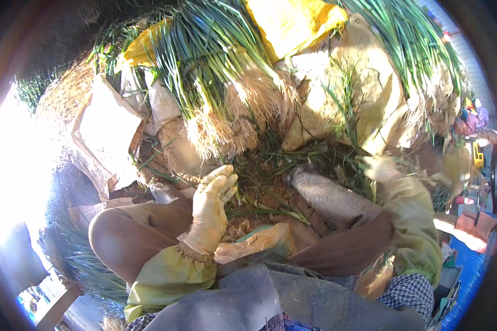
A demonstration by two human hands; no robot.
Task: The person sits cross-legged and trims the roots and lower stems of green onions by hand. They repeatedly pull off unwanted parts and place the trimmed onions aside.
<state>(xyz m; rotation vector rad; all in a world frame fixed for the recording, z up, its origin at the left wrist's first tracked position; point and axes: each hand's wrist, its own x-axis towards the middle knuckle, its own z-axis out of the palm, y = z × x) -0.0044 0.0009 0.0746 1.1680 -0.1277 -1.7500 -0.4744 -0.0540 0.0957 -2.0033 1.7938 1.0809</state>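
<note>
My left hand (211, 201), in a pale, dirt-stained glove with a yellow-green sleeve, is raised over my lap. Its fingers are stretched out with nothing in them. Just beyond its fingertips lie the roots of a large pile of green onions (226, 83), their long green tops pointing away. Out to the right is my right hand (382, 168), also gloved, smeared by motion. A blurred brownish and green streak (431, 165) shows beside it; whether the hand holds any of it is unclear.
Loose green leaves (331, 160) litter the soil between my bent legs. More green onions (414, 49) lie at the far right, on pale sacking (364, 77). A yellow sack (292, 25) is at the back. At left sits a whitish sheet (107, 129); a blue surface (469, 270) is at right.
</note>
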